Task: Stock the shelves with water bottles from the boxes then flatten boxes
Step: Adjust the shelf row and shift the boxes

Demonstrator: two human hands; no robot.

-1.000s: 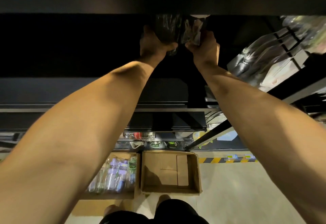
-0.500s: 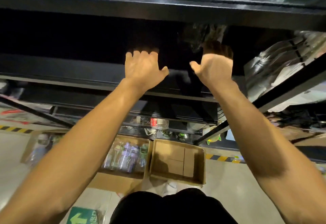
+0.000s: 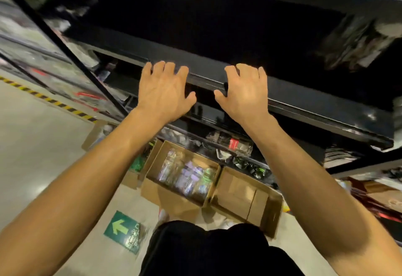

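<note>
Hands: left hand [image 3: 164,93] and right hand [image 3: 243,93] are both empty, fingers spread loose, up by the black shelf [image 3: 304,104] edge.
Bottles: a bunch [image 3: 187,175] sit in the open box [image 3: 169,197] on the floor, right below.
Done-ish: the neighbouring box [image 3: 237,191] looks emptied out.
Left: probably lots. That full box needs shelving, and neither box is flattened yet.

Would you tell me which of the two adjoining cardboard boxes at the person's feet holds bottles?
The left cardboard box: plastic bottles fill it, while the right cardboard box shows only its bare bottom.
</note>
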